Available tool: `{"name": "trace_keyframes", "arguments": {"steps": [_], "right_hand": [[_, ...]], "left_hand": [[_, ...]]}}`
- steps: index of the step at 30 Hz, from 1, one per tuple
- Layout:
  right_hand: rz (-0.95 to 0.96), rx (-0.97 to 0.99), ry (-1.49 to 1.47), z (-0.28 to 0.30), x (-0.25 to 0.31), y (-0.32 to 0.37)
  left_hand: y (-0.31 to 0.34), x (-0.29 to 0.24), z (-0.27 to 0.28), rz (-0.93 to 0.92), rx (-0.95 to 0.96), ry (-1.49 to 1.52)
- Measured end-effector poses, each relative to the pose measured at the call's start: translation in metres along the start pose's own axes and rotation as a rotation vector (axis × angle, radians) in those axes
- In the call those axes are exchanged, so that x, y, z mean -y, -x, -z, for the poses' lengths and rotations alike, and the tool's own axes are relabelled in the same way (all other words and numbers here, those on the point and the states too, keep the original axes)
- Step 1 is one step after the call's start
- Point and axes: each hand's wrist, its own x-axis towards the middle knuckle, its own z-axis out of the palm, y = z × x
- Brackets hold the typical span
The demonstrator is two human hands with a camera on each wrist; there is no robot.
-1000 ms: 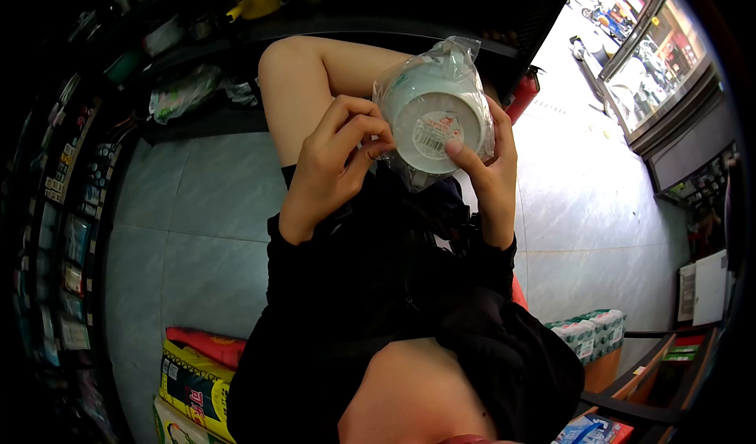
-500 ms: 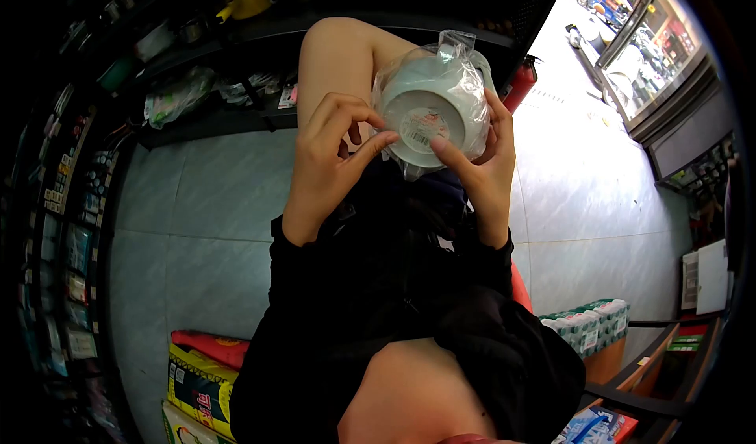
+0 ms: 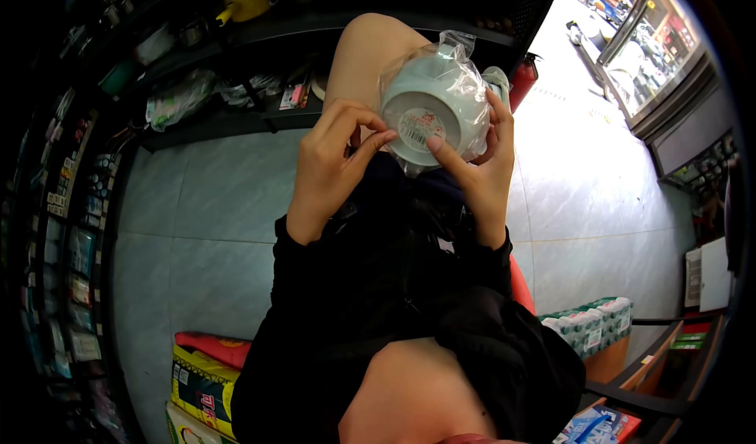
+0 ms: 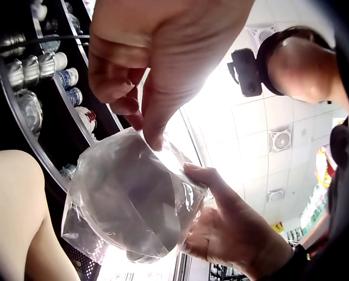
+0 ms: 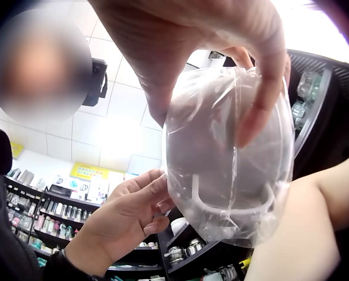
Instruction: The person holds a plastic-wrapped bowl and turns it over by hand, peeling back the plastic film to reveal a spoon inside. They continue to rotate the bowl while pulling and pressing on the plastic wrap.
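Note:
A pale green cup-like vessel [image 3: 453, 90] in clear plastic wrap is held base-up toward the head camera, a barcode sticker [image 3: 420, 130] on its base. My right hand [image 3: 482, 178] grips its right side, thumb on the base and fingers around the wall. The left hand [image 3: 332, 164] pinches the wrap at the base's left edge between thumb and forefinger. In the left wrist view the left fingertips meet at the edge of the wrapped vessel [image 4: 128, 193]. A loop-shaped handle shows through the plastic on the wrapped vessel [image 5: 221, 146] in the right wrist view.
Dark shelves [image 3: 189, 54] with cookware stand in front and at the left. A red fire extinguisher [image 3: 523, 84] is just beyond the right hand. Yellow packages [image 3: 203, 389] lie lower left, wrapped rolls [image 3: 591, 327] lower right. A bare knee [image 3: 366, 58] is behind the vessel.
The vessel has turned slightly, its base shifting a little left, and a pale green piece shows behind its right side. The bare knee has moved right. Both hands keep their holds.

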Motion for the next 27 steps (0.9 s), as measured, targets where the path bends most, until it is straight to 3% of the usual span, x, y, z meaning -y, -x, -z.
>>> {"name": "trace_keyframes", "arguments": {"steps": [11,14,27], "right_hand": [[0.038,-0.04,0.109,-0.001,-0.002,0.0],[0.026,-0.041,0.073,-0.001,-0.001,-0.001],[0.029,-0.049,0.023,0.0,-0.011,-0.003]], "left_hand": [[-0.001,0.005,-0.005,0.218,-0.011,-0.003],[-0.001,0.008,-0.007,0.107,-0.046,-0.035],[0.001,0.004,-0.009,0.054,-0.071,-0.058]]}}
